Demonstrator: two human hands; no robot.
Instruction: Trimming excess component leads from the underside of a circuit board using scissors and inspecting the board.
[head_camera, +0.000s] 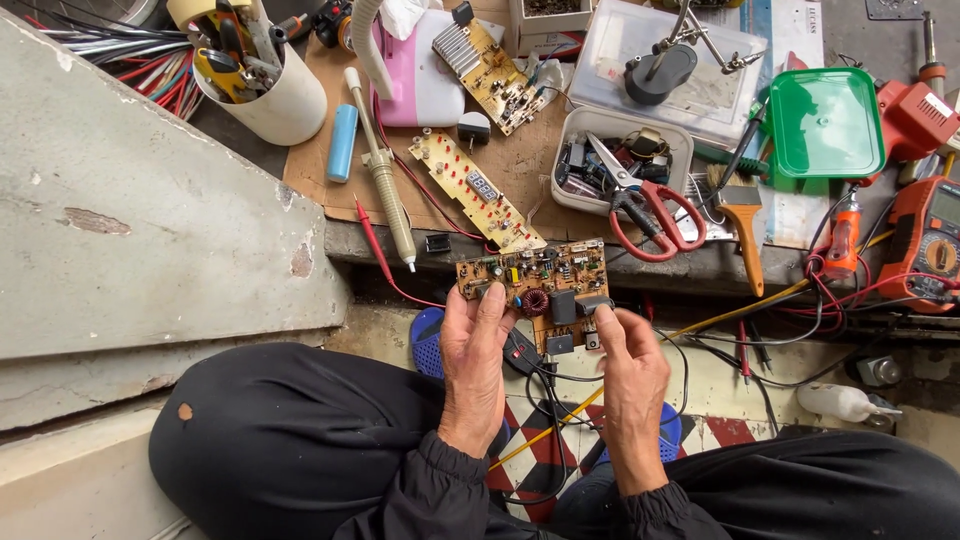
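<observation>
From my feed, both hands are up over the lap w/ a brown circuit board (537, 288) held between them, just in front of the bench edge. Left hand (474, 352) is grasping the board's left end, thumb up on the component side, fingers behind it. Right hand (628, 368) pinches the board's lower right corner, thumb next to the black relay blocks; so both are closed on the board, neither is loose. The board sits roughly level, component side toward the camera, w/ a small copper coil near its middle and black wires hanging from its lower edge down btwn the knees. On the bench behind: a long narrow board (475, 188) w/ red parts and a small display lies diagonally on cardboard, a soldering iron (382, 168) beside it to the left, tip toward the bench edge. Red-handled scissors (648, 208) rest half in a white tray (572, 190) of small parts, blades inside the tray. A brush (745, 222) lies right of the scissors, a green lid (825, 122) beyond that, and an orange multimeter (930, 240) at far right w/ red leads tangled near it. White cup (272, 95) of tools stands top left, blue cylinder cell (342, 142) near it.
</observation>
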